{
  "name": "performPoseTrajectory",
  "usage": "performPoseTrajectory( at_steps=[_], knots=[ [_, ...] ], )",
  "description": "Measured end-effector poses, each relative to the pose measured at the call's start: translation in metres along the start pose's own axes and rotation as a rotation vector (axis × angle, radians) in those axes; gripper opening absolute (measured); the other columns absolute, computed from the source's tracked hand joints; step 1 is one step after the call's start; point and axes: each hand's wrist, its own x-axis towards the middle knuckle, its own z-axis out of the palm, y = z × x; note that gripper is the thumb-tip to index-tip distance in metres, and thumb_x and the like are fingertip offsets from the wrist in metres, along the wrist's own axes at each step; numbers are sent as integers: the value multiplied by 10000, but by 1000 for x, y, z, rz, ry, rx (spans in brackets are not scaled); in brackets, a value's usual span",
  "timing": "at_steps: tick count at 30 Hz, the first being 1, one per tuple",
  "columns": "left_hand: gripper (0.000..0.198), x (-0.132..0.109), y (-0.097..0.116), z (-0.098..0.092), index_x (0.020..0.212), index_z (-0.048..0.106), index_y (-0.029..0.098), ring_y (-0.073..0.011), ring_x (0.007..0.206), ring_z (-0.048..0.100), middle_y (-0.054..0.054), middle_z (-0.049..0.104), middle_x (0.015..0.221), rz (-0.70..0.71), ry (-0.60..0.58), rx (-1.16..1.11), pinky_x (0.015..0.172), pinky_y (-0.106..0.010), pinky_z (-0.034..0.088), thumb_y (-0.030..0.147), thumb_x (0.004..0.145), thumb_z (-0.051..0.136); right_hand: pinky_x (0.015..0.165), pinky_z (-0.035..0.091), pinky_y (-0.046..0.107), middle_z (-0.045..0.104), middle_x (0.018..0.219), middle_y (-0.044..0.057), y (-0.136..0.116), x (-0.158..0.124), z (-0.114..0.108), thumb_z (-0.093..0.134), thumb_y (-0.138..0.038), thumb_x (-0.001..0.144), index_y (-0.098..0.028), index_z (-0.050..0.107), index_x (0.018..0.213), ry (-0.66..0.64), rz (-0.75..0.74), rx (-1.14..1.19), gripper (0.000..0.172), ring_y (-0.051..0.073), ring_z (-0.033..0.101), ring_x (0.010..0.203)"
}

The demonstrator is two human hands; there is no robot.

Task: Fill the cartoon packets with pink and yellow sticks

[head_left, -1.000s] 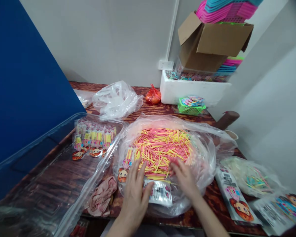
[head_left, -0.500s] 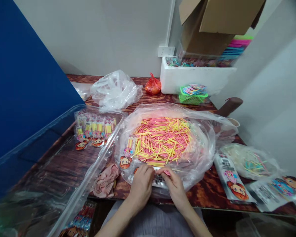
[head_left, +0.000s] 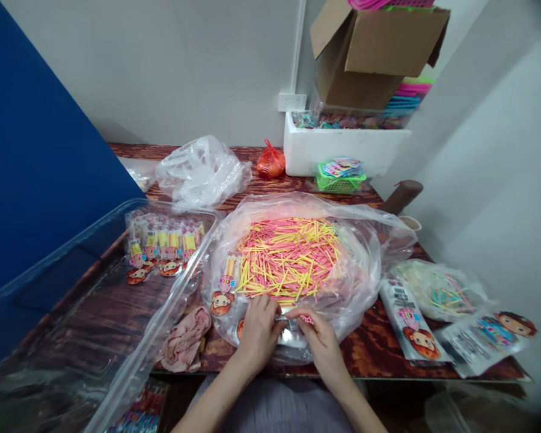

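A heap of pink and yellow sticks point(head_left: 288, 257) lies in a clear plastic bag point(head_left: 360, 264) spread on the wooden table point(head_left: 369, 355). At the heap's near edge my left hand point(head_left: 258, 334) and my right hand point(head_left: 321, 340) meet over a small clear packet point(head_left: 290, 329). Both hands are closed on it, the left on its left side. The right hand also pinches several pink sticks point(head_left: 305, 318) at the packet's mouth. A filled packet with a cartoon face point(head_left: 224, 290) lies just left of the heap.
A big clear plastic bin point(head_left: 94, 325) at left holds a row of filled packets point(head_left: 162, 248). A pink cloth point(head_left: 184, 339) lies by it. Empty printed packets point(head_left: 410, 328) and a bag of mixed sticks point(head_left: 437, 288) lie at right. White foam box point(head_left: 342, 150), green basket point(head_left: 340, 179), cardboard box point(head_left: 369, 54) behind.
One second ago both hands lay spread on the heap. They drew back to the near edge and closed on the packet; since half a second ago only the view shifted slightly.
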Motion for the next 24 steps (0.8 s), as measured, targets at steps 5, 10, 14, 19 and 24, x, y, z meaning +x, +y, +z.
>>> performPoseTrajectory(
  at_steps=[5, 10, 14, 19, 24],
  knots=[
    [161, 1, -4, 5, 761, 558, 163, -194, 800, 513, -42, 553, 816, 28, 40, -28, 703, -290, 390, 130, 913, 517, 858, 446, 285, 689, 982, 50, 0, -1, -1, 491, -294, 951, -219, 692, 984, -16, 10, -8, 217, 205, 613, 956],
    [196, 5, -8, 2, 764, 614, 167, -190, 769, 526, -43, 569, 800, 86, 13, 75, 690, -291, 388, 159, 929, 510, 856, 451, 276, 693, 971, 39, -5, 1, -2, 511, -274, 938, -231, 702, 966, -7, -11, -4, 197, 199, 617, 947],
    [175, 9, -12, 1, 779, 643, 174, -190, 770, 537, -45, 585, 804, 121, -43, 142, 686, -289, 397, 166, 918, 536, 857, 453, 274, 696, 958, 34, -6, 4, -2, 532, -258, 924, -235, 708, 959, 4, -21, -9, 181, 199, 616, 944],
    [218, 6, -14, -6, 1015, 667, 195, -202, 837, 568, -65, 635, 913, 157, 9, 63, 721, -292, 432, 115, 908, 495, 853, 446, 272, 686, 971, 36, -3, 2, -5, 511, -246, 936, -234, 702, 982, 1, -11, -16, 196, 194, 611, 946],
    [223, 6, -2, -24, 897, 631, 185, -204, 822, 575, -62, 630, 856, -113, 204, -128, 738, -306, 426, 183, 935, 411, 824, 435, 248, 670, 920, 17, -6, -1, -10, 513, -245, 940, -242, 696, 978, 2, -2, -37, 186, 175, 612, 905]
  ],
)
